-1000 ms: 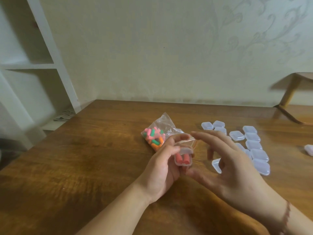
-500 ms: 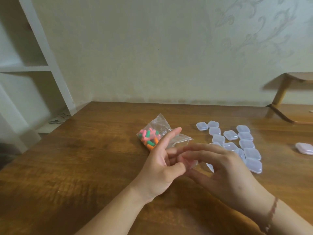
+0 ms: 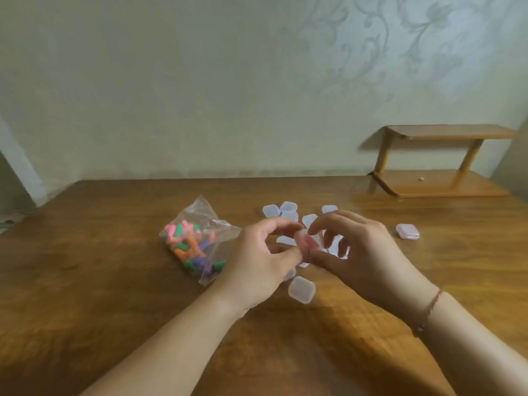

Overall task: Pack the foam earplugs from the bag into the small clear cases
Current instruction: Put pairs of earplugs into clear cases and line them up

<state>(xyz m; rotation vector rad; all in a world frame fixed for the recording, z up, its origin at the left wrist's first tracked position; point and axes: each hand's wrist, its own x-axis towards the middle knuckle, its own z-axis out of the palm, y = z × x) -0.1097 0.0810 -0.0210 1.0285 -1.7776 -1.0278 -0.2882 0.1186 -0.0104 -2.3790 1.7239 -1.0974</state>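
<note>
We note lone case [image 3: 301, 289] nearest, flat on table [image 3: 100, 281]. Beyond it, left hand [image 3: 257, 264] and right hand [image 3: 363, 252] meet, fingers curled, both pinching one small case [image 3: 308, 242] above table; pinkish contents, blurred. Left of hands: bag [image 3: 197, 238] of mixed-colour earplugs [image 3: 185, 244], lying flat. Farther: cluster of cases [image 3: 281, 210], partly hidden by hands. One case apart, right [image 3: 407, 231]. Far right: wooden shelf [image 3: 440, 158].
</note>
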